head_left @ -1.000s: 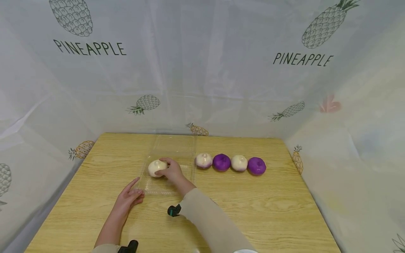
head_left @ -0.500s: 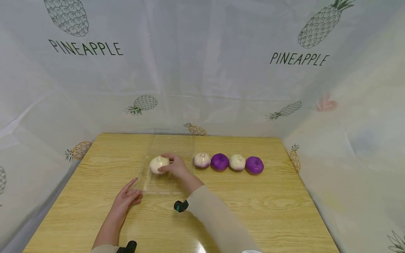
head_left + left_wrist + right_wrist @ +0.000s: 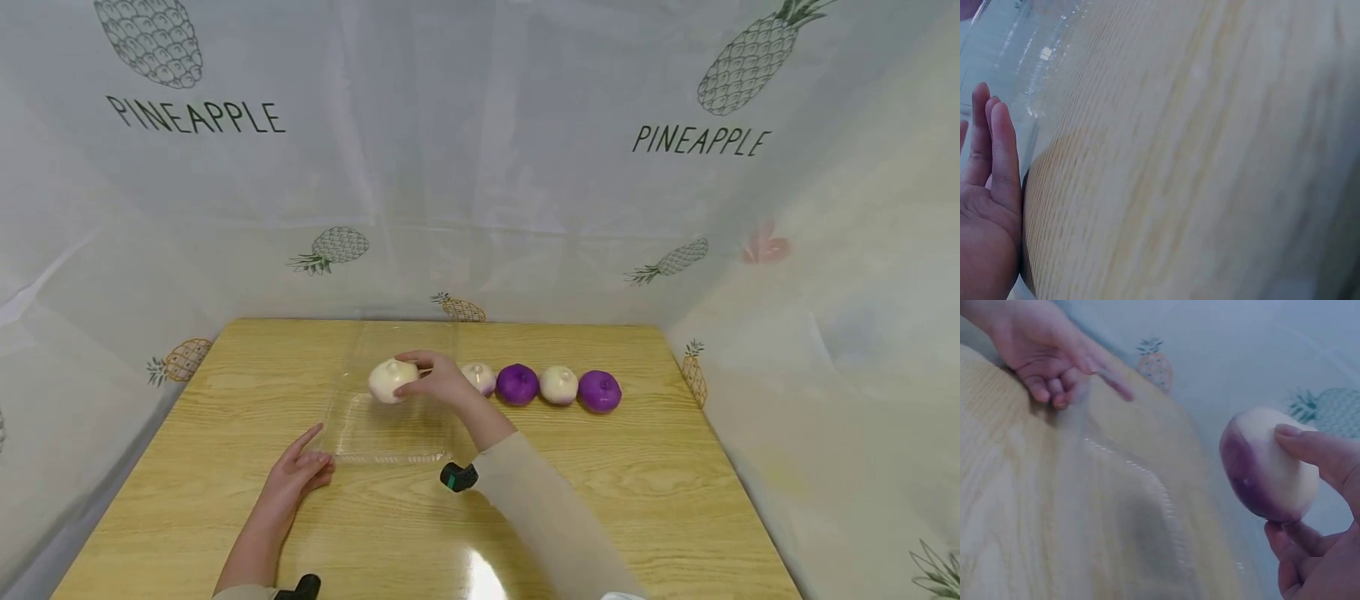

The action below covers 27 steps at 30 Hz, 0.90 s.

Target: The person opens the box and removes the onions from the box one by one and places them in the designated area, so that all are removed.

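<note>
My right hand pinches a white-and-purple turnip between thumb and fingers, above an opened clear plastic clamshell box. In the right wrist view the turnip shows a white top and a purple side, with the thumb across the white part and fingertips beneath. At the front left corner of the box, my left hand rests with its index finger extended along the edge. Straight fingers of the left hand also show beside the clear plastic in the left wrist view.
Right of the box stands a row of similar rounded vegetables: a white one partly behind my right wrist, a purple one, another white one and another purple one. A pineapple-print curtain borders the wooden table.
My right hand has raised the turnip from the box and carried it rightward and farther back. The left hand stays at the box corner, and the head view has shifted slightly.
</note>
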{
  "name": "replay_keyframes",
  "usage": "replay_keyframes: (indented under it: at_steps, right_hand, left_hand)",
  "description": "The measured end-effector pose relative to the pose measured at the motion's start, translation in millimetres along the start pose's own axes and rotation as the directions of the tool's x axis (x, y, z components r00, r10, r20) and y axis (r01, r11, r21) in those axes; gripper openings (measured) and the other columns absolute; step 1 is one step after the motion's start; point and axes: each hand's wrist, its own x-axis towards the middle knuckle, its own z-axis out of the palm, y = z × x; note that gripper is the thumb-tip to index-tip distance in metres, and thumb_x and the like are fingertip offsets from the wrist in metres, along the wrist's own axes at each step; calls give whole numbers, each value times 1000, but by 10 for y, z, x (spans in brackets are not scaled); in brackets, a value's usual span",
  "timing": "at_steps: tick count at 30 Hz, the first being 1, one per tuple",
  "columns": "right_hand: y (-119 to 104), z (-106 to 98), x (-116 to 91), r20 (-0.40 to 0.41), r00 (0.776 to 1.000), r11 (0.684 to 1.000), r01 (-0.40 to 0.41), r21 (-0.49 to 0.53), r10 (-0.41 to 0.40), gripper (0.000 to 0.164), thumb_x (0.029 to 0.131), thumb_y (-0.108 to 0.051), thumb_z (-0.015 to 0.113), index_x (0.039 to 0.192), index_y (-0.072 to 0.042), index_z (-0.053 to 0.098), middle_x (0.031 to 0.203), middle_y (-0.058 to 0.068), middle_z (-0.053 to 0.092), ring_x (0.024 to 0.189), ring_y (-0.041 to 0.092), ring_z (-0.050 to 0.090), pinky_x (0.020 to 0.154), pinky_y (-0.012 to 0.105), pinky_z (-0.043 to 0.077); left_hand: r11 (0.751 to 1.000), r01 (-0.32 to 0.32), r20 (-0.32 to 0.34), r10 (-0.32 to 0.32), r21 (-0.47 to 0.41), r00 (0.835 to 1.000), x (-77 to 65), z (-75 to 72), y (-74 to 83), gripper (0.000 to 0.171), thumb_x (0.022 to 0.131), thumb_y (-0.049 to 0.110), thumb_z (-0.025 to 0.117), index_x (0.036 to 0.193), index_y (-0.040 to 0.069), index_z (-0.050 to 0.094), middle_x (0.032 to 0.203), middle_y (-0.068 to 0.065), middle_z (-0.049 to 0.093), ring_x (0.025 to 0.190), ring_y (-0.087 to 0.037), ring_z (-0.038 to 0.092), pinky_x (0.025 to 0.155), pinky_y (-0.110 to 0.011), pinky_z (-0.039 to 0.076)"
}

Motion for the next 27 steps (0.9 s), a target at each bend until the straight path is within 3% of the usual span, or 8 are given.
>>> replay_keyframes:
  at_steps: [14, 22, 27]
  right_hand:
    - [-69, -552, -233, 69, 997, 999, 19, 27, -21, 56, 78, -6, 83, 130, -14, 64, 131, 5, 56, 107, 24, 59, 85, 35, 53]
    - [26, -874, -410, 39, 999, 998, 10, 55, -12, 59, 76, -3, 83, 131, -13, 63, 133, 9, 54, 113, 31, 58, 75, 32, 55]
    - [106, -1063, -511, -2, 1000, 999, 27, 27, -27, 59, 77, -1, 81, 131, -7, 61, 136, 12, 53, 114, 35, 57, 83, 35, 55]
  left_hand:
    - [1000, -20, 28, 21, -19, 999, -9, -9, 4, 61, 97, 5, 59, 151, 4, 29, 91, 0, 69, 86, -11, 66, 72, -25, 56]
    - [999, -27, 37, 28, -29, 999, -20, -9, 11, 62, 98, 4, 58, 151, 2, 26, 92, -1, 68, 86, -11, 66, 72, -25, 56]
    - [999, -29, 39, 30, -34, 999, -19, -14, 7, 62, 97, 4, 58, 151, 3, 27, 92, -2, 68, 86, -12, 66, 72, -25, 57]
